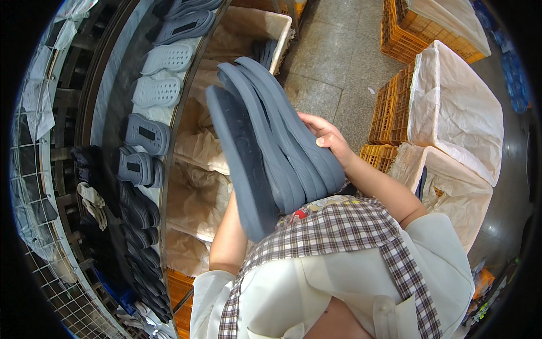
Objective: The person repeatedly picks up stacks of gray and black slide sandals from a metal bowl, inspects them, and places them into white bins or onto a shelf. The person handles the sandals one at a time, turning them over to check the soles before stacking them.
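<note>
A stack of several grey-blue shoe soles (270, 130) stands on edge in front of my chest, the soles pressed face to face and fanned a little apart at the far end. My right hand (328, 135) is closed on the right side of the stack, its thumb over the outermost sole and its fingers round the far edge. My left forearm (228, 234) runs up behind the leftmost sole. That sole hides my left hand and its fingers.
On the left, a shelf carries pale soles (157, 91), grey soles (147, 133) and black soles (139, 204). Cloth-lined bins (195, 192) line its near side. To the right stand a lined crate (451, 104) and orange crates (390, 101) on the tiled floor (324, 53).
</note>
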The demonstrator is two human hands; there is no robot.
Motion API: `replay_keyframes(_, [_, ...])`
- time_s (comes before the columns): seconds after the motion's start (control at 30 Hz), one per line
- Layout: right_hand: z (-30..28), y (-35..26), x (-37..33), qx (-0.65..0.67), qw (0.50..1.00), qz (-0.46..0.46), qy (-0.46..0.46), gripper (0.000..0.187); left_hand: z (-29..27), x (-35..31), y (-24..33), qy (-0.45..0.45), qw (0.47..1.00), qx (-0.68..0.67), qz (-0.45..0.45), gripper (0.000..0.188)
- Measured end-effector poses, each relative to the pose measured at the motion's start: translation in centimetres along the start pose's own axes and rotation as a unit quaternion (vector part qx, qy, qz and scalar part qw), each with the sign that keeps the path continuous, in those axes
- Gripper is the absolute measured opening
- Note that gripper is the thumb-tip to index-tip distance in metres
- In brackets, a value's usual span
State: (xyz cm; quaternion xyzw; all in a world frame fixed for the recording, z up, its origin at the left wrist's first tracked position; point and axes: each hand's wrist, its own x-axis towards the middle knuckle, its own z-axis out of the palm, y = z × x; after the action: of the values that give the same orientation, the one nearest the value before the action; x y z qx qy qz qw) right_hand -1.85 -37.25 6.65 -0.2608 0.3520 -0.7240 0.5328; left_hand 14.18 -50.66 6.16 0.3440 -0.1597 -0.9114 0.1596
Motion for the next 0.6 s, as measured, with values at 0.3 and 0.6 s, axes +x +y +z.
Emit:
replay_keyframes(0.3, [-1.4,1.2,0.1,-0.091,0.995,0.028,-0.037,0.081,0.1,0.4,0.1,0.012,0.998,0.034,0.05,0.054])
replay_keyframes(0.6, [-0.5,2.0,0.8,-0.037,0.997,0.06,-0.039,0.088,-0.3,0.2,1.0,0.028,0.996,0.048,0.074,0.053])
